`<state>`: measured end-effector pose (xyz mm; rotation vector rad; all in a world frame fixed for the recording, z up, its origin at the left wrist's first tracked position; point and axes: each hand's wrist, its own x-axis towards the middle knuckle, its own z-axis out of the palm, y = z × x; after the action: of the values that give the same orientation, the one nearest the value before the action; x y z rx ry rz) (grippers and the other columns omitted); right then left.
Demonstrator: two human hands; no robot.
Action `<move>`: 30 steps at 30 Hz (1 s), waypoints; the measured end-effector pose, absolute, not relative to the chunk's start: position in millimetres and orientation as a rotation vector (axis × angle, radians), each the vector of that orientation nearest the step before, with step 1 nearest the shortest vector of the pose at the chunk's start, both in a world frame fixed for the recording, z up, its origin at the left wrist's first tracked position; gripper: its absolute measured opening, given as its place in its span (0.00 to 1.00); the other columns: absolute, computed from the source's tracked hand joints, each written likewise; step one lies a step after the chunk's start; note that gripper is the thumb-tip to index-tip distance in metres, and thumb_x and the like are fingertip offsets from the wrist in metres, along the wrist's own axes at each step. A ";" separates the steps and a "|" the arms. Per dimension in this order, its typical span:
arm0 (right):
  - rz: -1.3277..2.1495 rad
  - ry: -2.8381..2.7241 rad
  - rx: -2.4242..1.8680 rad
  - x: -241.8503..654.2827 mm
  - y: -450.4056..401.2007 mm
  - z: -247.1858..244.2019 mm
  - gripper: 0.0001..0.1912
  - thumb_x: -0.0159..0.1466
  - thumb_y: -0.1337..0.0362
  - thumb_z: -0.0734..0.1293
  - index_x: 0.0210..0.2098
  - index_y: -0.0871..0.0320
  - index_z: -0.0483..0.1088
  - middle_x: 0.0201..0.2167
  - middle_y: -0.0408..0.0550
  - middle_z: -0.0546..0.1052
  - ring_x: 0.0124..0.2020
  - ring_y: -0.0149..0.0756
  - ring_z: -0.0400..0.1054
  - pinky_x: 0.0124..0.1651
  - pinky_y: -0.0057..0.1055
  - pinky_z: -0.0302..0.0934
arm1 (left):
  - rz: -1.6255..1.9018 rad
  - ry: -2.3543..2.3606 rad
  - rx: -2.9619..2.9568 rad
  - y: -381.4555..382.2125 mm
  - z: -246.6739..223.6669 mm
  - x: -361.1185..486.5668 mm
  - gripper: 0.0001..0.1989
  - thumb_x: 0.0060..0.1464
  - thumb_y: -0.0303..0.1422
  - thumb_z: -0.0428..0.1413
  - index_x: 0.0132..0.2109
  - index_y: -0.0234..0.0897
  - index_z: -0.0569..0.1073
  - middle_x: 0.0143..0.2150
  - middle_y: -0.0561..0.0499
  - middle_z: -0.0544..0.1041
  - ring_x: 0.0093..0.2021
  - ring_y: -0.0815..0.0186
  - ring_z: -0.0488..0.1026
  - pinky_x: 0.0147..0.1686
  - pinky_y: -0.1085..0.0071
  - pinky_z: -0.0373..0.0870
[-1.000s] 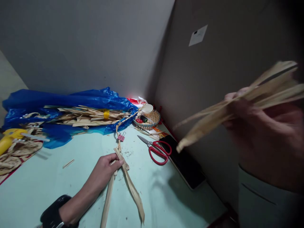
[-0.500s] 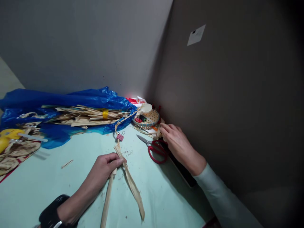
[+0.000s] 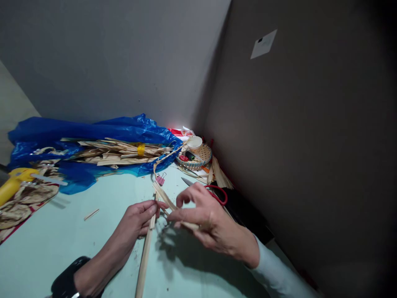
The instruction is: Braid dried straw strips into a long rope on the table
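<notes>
Dry straw-coloured strips meet in front of a pink binder clip (image 3: 160, 179), which sits on a thin twisted cord (image 3: 164, 158). My left hand (image 3: 141, 219) pinches the strips just below the clip. One long flat strip (image 3: 143, 265) runs down from it towards the near edge. My right hand (image 3: 207, 217) is closed round another pale strip (image 3: 164, 195), thumb and fingers on it, just right of my left hand. Red-handled scissors (image 3: 221, 194) lie behind my right hand, which partly hides them.
A blue plastic bag (image 3: 102, 126) lies at the back with a bundle of dry strips (image 3: 120, 153). At the left is a yellow glue gun (image 3: 17, 182). A woven basket (image 3: 203, 156) holding a white cup (image 3: 194, 142) stands near the wall corner. A small strip (image 3: 91, 214) lies left.
My right hand has moved left and nearer, from beside the scissors to the strips, and has taken hold of the right-hand strip. My left hand keeps its pinch.
</notes>
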<state>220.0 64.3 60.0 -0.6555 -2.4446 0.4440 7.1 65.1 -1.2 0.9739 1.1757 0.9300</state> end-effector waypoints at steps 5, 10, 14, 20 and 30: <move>1.002 -1.858 -0.798 226.1 66.3 78.8 0.13 0.73 0.63 0.55 0.40 0.57 0.70 0.42 0.49 0.73 0.42 0.34 0.68 0.50 0.35 0.60 | 1.003 1.171 1.004 63.9 -1.8 6.4 0.20 0.54 0.44 0.59 0.50 0.41 0.70 0.28 0.58 0.68 0.19 0.78 0.46 0.18 0.80 0.40; 1.510 -1.458 -0.895 204.6 75.0 57.1 0.14 0.71 0.54 0.58 0.39 0.57 0.66 0.22 0.37 0.59 0.19 0.24 0.48 0.21 0.23 0.44 | 1.066 1.151 0.988 64.9 -1.0 6.9 0.23 0.54 0.42 0.60 0.53 0.46 0.62 0.27 0.58 0.71 0.17 0.79 0.44 0.17 0.81 0.40; 1.795 -1.458 -0.936 186.4 73.4 26.5 0.21 0.71 0.52 0.53 0.29 0.59 0.64 0.18 0.35 0.51 0.18 0.25 0.42 0.20 0.25 0.40 | 1.049 1.130 0.976 66.2 -1.4 5.6 0.21 0.54 0.41 0.60 0.51 0.45 0.63 0.26 0.59 0.71 0.17 0.80 0.43 0.17 0.81 0.40; 1.475 -1.707 -1.166 181.7 76.7 13.8 0.16 0.71 0.60 0.53 0.33 0.59 0.66 0.24 0.40 0.65 0.23 0.27 0.57 0.27 0.26 0.50 | 1.051 1.126 0.925 66.0 -2.9 5.7 0.18 0.53 0.41 0.60 0.47 0.42 0.65 0.26 0.58 0.70 0.18 0.80 0.44 0.16 0.82 0.40; 1.109 -2.014 -1.210 170.4 81.9 15.4 0.13 0.70 0.64 0.58 0.31 0.59 0.67 0.29 0.44 0.73 0.31 0.31 0.64 0.35 0.26 0.52 | 1.080 1.118 0.854 67.7 -5.7 3.8 0.22 0.48 0.41 0.64 0.45 0.36 0.66 0.26 0.56 0.73 0.17 0.80 0.47 0.15 0.82 0.44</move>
<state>170.4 81.9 15.4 -1.2102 -2.0139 1.1093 3.8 67.7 -5.7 0.8543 1.1177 1.0797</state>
